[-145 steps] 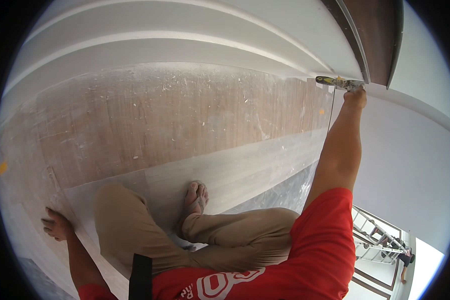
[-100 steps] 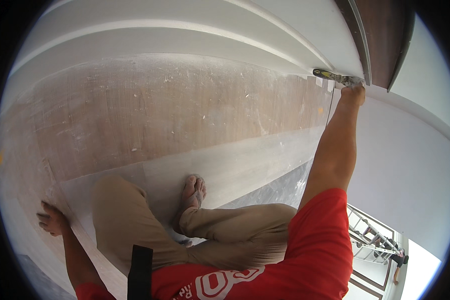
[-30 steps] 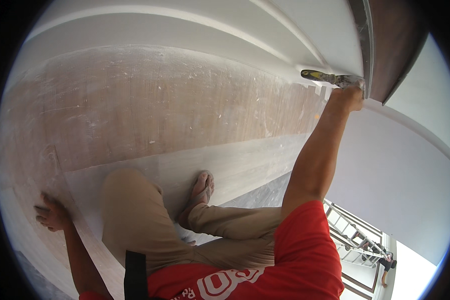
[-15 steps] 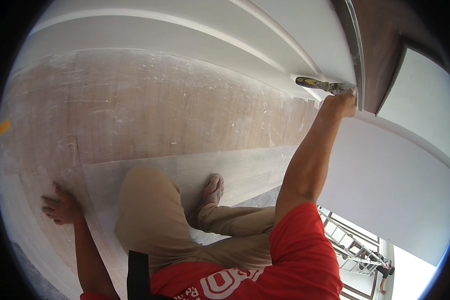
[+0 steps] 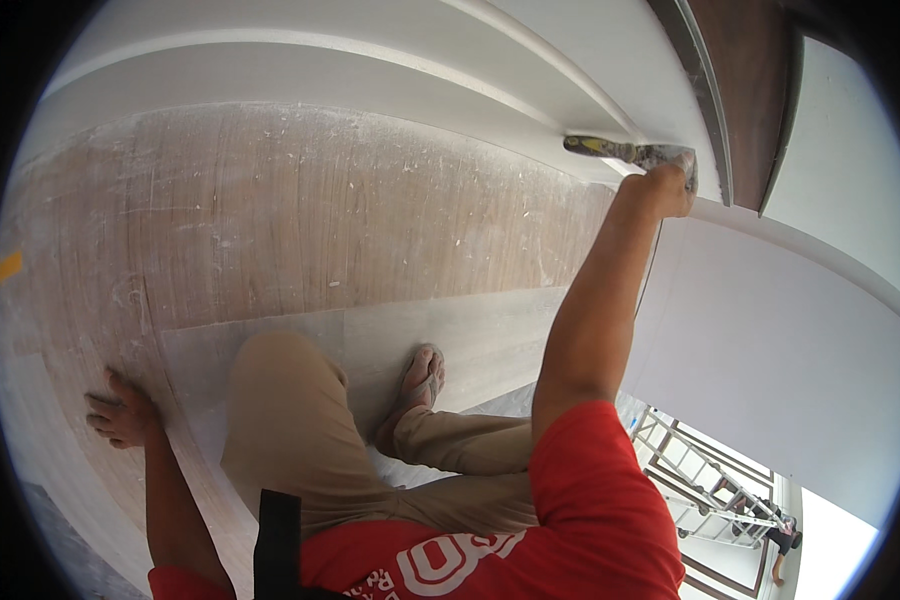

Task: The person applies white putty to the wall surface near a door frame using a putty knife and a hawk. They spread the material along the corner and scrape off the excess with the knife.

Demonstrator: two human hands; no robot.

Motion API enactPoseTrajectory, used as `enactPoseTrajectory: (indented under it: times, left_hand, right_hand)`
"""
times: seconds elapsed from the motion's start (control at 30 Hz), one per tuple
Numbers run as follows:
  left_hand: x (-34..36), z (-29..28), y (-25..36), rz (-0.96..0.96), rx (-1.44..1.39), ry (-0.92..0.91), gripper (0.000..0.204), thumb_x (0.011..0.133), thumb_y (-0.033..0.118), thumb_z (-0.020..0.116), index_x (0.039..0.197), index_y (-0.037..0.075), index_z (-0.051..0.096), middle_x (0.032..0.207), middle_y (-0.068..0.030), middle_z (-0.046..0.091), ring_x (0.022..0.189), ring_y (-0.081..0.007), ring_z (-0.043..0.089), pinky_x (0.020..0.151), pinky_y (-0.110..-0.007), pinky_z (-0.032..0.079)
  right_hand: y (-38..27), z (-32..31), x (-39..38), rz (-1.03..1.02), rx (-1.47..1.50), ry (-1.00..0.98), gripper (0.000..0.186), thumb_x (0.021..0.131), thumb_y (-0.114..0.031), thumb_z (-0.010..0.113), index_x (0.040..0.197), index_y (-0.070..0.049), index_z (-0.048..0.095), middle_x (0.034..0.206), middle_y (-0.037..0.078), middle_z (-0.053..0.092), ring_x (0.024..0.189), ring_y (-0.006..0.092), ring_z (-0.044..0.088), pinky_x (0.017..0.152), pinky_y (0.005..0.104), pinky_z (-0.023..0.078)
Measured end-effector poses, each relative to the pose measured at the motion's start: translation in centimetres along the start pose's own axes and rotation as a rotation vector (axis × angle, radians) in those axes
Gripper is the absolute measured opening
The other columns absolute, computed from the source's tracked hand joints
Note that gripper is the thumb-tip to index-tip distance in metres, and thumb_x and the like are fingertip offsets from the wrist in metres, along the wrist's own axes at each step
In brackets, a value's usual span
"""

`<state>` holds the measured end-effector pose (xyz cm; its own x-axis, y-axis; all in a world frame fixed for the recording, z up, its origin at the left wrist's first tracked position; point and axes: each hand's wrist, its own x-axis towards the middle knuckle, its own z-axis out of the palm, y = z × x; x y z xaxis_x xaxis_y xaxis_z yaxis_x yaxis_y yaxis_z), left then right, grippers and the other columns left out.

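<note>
My right hand (image 5: 670,188), arm stretched out to the far right, is closed round the blade end of a putty knife (image 5: 598,147). The knife's black and yellow handle sticks out to the left of my fist. It is up against the white moulded wall panel (image 5: 530,75), and my fingers hide part of the blade. At the lower left, my left hand (image 5: 123,412) rests on the dusty wood-look floor (image 5: 270,220), fingers spread, holding nothing.
White dust and small chips lie over the floor, with a yellow patch (image 5: 9,266) at far left. A paler strip (image 5: 440,325) runs under my sandalled foot (image 5: 422,385). Dark brown trim (image 5: 755,100) stands at upper right. A metal ladder (image 5: 705,490) and another person (image 5: 782,535) are at lower right.
My right hand and the putty knife have shifted a little left and away from me in the picture, while the view has also moved slightly. My left hand stays put.
</note>
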<state>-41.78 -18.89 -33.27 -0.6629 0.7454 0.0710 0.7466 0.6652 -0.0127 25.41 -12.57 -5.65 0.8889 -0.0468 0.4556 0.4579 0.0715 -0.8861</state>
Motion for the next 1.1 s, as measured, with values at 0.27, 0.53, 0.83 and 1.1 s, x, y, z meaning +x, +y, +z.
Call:
enactPoseTrajectory:
  times: [0.27,0.53,0.83,1.1]
  left_hand:
    - [0.0,0.4,0.0,0.007,-0.023,0.004,0.089,0.082,0.078,0.031,0.143,0.014,0.032,0.149,-0.0197,0.023,0.136,-0.035,0.023,0.107,-0.053,0.019]
    - [0.1,0.6,-0.3,0.017,-0.027,0.012,0.089,0.081,0.078,0.031,0.143,0.013,0.033,0.148,-0.0199,0.024,0.136,-0.0354,0.024,0.107,-0.052,0.019]
    - [0.5,0.8,-0.4,0.013,-0.009,0.023,0.088,0.082,0.077,0.032,0.142,0.013,0.034,0.146,-0.0202,0.026,0.134,-0.0349,0.026,0.105,-0.052,0.022]
    - [0.6,1.7,-1.3,0.023,0.054,0.074,0.085,0.082,0.077,0.032,0.142,0.017,0.036,0.146,-0.0179,0.029,0.134,-0.0337,0.028,0.104,-0.053,0.024]
  right_hand:
    - [2.5,-2.5,7.7,0.082,-0.054,0.152,0.033,0.08,-0.003,0.055,0.108,0.014,0.052,0.107,0.02,0.056,0.086,0.0274,0.059,0.068,0.0396,0.053]
    - [1.6,-2.1,8.4,0.068,-0.069,0.146,0.038,0.081,-0.005,0.058,0.113,0.015,0.049,0.113,0.02,0.056,0.093,0.0282,0.059,0.073,0.0384,0.052]
    - [-0.1,-0.4,4.5,-0.049,-0.03,0.065,0.034,0.084,-0.003,0.058,0.113,0.014,0.05,0.111,0.022,0.057,0.092,0.0282,0.061,0.074,0.0358,0.053]
    - [-1.5,1.4,0.7,-0.079,0.023,0.006,0.035,0.085,-0.004,0.059,0.112,0.016,0.05,0.109,0.024,0.058,0.09,0.029,0.062,0.074,0.035,0.054]
